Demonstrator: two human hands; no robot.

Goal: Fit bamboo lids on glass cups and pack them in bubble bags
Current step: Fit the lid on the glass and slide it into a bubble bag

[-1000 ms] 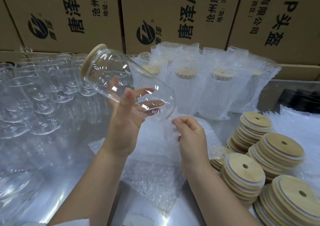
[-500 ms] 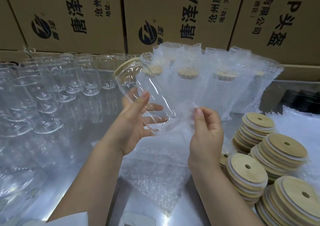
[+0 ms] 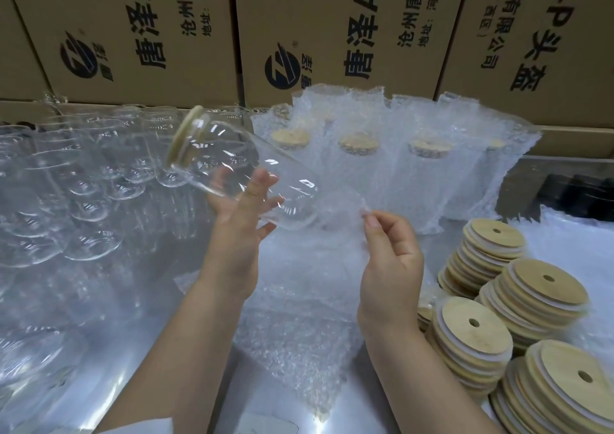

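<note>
My left hand [image 3: 237,227] grips a clear glass cup [image 3: 232,168] tilted on its side, with its bamboo lid [image 3: 183,136] fitted and pointing up-left and its base toward the right. My right hand [image 3: 392,261] pinches the top edge of a bubble bag [image 3: 299,300] that hangs below both hands. The bag's mouth is held next to the cup's base; whether the base is inside it I cannot tell.
Several bare glass cups [image 3: 83,181] crowd the left of the steel table [image 3: 116,317]. Packed cups in bubble bags [image 3: 392,161] stand at the back. Stacks of bamboo lids [image 3: 498,300] lie at the right. Cardboard cartons [image 3: 332,28] wall the rear.
The cup swung right, then tipped so its base points to the bag. My right hand lifted the bag's edge up beside the cup's base.
</note>
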